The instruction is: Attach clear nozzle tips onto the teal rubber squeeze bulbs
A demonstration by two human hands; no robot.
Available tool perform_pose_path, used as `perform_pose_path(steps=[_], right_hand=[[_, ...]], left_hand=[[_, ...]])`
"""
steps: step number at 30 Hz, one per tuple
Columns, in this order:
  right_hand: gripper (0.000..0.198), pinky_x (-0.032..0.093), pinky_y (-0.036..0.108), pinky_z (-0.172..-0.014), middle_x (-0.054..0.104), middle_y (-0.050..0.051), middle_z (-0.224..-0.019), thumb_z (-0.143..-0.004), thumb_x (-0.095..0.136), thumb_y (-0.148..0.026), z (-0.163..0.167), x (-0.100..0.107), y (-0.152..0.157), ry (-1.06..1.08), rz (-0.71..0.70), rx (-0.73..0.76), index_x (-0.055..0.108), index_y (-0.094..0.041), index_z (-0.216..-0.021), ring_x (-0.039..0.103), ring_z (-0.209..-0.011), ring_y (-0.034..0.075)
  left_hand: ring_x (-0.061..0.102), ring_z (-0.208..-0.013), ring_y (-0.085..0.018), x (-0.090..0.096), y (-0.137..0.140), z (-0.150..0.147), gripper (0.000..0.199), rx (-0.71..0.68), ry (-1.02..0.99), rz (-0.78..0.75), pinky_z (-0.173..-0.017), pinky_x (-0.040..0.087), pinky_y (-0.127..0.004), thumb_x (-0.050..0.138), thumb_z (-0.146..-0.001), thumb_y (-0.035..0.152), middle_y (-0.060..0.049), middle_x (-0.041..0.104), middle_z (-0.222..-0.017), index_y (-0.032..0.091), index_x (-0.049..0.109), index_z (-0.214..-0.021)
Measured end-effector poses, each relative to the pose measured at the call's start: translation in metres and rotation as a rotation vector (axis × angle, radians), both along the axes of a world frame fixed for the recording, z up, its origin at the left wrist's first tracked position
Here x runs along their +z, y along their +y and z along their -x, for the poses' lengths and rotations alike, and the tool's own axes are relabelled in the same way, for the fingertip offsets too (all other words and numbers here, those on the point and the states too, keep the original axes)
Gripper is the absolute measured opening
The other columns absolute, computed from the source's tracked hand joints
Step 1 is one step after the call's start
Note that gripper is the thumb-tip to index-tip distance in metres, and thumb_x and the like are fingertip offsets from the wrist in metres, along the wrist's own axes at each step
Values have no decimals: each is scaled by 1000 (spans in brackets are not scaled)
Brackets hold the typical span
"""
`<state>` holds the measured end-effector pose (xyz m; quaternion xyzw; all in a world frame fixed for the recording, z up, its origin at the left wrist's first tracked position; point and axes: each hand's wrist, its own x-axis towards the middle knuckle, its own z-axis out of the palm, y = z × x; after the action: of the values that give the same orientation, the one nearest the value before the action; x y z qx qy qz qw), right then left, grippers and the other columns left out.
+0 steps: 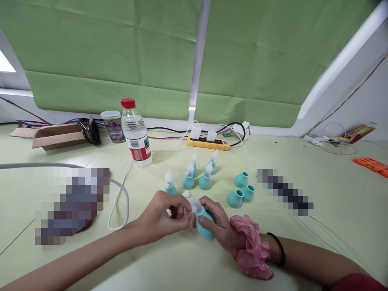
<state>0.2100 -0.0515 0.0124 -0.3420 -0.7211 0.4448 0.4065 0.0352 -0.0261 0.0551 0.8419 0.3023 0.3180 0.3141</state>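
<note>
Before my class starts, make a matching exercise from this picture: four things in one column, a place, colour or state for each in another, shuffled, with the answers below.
Column one
1. Right hand
2. Power strip
3. Water bottle
4. Pink scrunchie

Column two
A. Worn at the wrist
B. Red-capped, standing beside a printed cup
C. Holding a teal bulb
D. Orange-yellow, with two white adapters plugged in

Right pairs
1-C; 2-D; 3-B; 4-A
</note>
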Motion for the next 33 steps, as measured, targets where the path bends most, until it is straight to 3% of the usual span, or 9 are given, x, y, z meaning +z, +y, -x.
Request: perform_pose_path(steps=[4,7,9,14,17,20,25,30,33], right_hand=[[24,35,23,-55,49,0,-64,-80,40,-41,0,5,-8,57,19,66,43,-17,-83,42,-57,11],[27,34,23,-52,49,0,-63,-80,39,-44,0,2,-9,121,105,50,42,-17,-81,41,-53,10],[29,33,22,-49,48,-1,-59,-80,36,-46,-1,-1,-7,155,161,33,40,-17,-81,39,-49,9],[27,34,23,-51,49,0,-60,-76,44,-44,1,-2,-6,37,4,46,45,-17,-81,42,-53,10],[22,34,23,-51,47,-1,-60,-72,49,-39,3,1,-4,-15,-88,-53,46,-18,-75,40,-54,10],[22,33,22,-52,42,-2,-59,-72,50,-38,5,1,1,-65,-90,-131,46,-17,-66,36,-54,10],[20,31,22,-52,38,-3,-56,-74,48,-34,6,-1,1,-177,-112,-110,47,-17,-66,34,-53,9],[11,35,24,-55,48,-1,-60,-73,48,-28,7,3,-12,-285,-278,-67,47,-18,-68,42,-55,11],[13,35,24,-51,49,0,-57,-71,47,-29,8,10,-20,-335,-328,-11,45,-19,-64,43,-52,11]], left_hand=[[40,-40,-4,14,8,7,6,-167,34,474,-41,35,-15,51,-65,14,5,46,-45,12,57,-63],[39,-36,-4,16,12,12,5,-264,23,597,-37,34,-16,51,-64,14,5,47,-45,12,55,-63],[40,-37,-4,15,13,13,5,-263,60,509,-37,34,-16,49,-65,14,4,48,-46,12,54,-65],[46,-48,-9,2,14,9,13,-110,399,-260,-46,37,-19,45,-74,15,0,51,-54,14,55,-65],[47,-51,-13,-13,18,7,20,-88,593,-519,-46,36,-21,40,-78,12,-3,52,-56,14,51,-60],[48,-51,-14,-19,21,8,22,-41,623,-559,-45,35,-22,35,-79,10,-4,53,-57,14,50,-63],[49,-54,-13,1,10,9,26,48,416,-381,-51,36,-22,24,-83,14,-2,55,-64,14,47,-96],[44,-46,-12,10,-10,0,34,-27,456,-325,-46,31,-23,29,-84,35,-1,50,-53,15,49,-66],[44,-44,-11,9,-17,-4,39,-169,511,-319,-45,29,-23,28,-86,33,0,50,-50,15,50,-60]])
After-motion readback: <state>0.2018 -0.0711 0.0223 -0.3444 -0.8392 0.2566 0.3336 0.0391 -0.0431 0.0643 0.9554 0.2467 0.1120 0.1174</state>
